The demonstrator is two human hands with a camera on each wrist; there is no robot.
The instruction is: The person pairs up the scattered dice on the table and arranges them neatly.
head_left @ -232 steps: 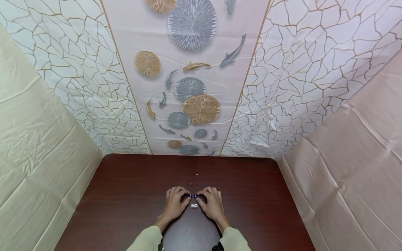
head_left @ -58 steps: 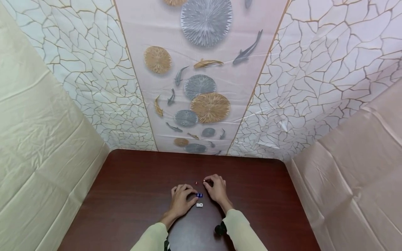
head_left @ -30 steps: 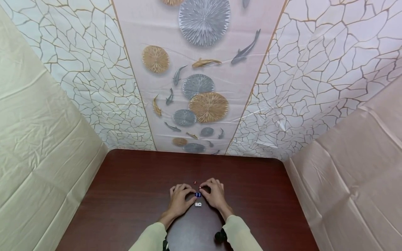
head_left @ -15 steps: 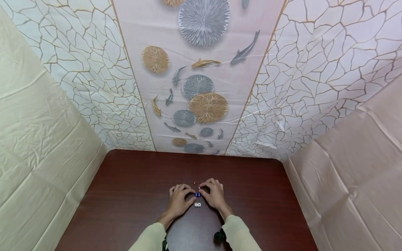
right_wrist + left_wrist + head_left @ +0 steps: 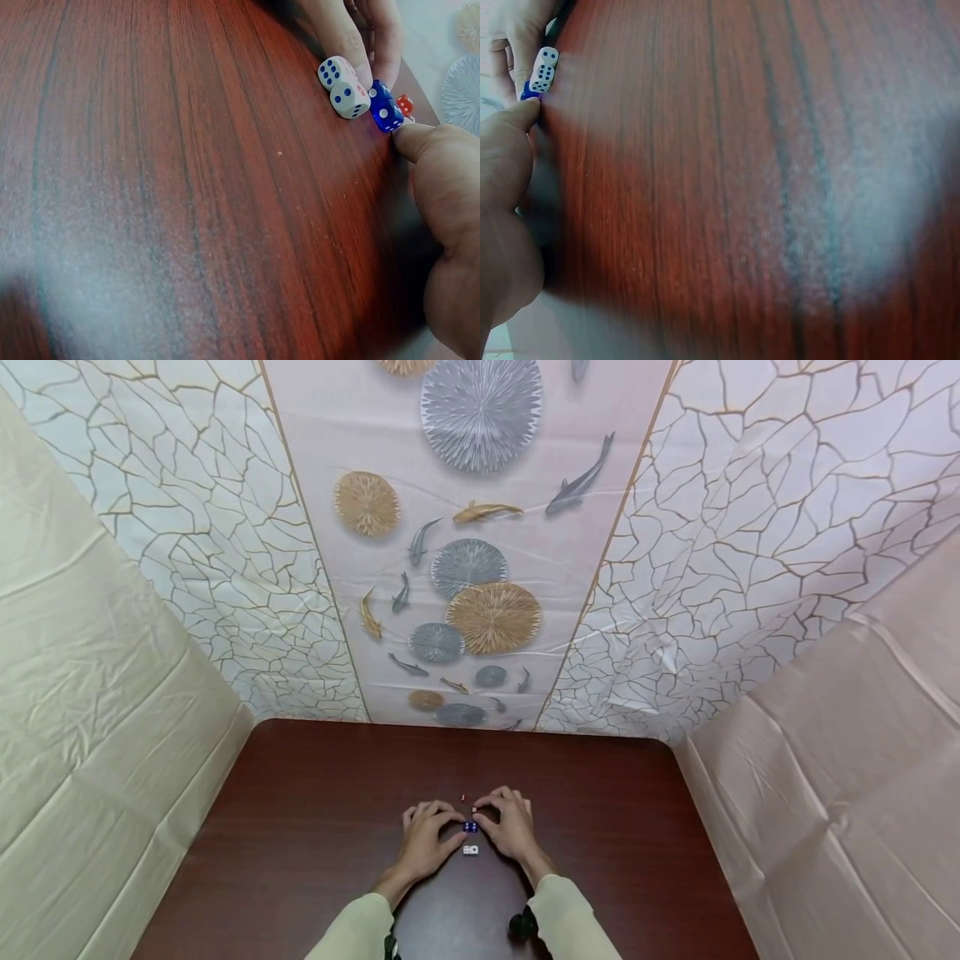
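Note:
Two white dice sit side by side on the table, nearest the person; their blue pips show in the right wrist view. Just behind them stands a pair of blue dice, side by side. My left hand holds the left one of these blue dice between thumb and forefinger. My right hand pinches a small red die just behind the blue pair. Another red die lies a little farther back. In the right wrist view, the blue dice partly hide the red ones.
The dark reddish-brown table reflects light near its front. Patterned cloth hangs behind its far edge, and plain beige cloth closes off both sides. A black device sits at the right wrist.
Earlier each hand held a blue die, apart; these now stand together. My right hand took the farther red die and brought it nearer, behind the blue pair. The last half second shows hardly any movement.

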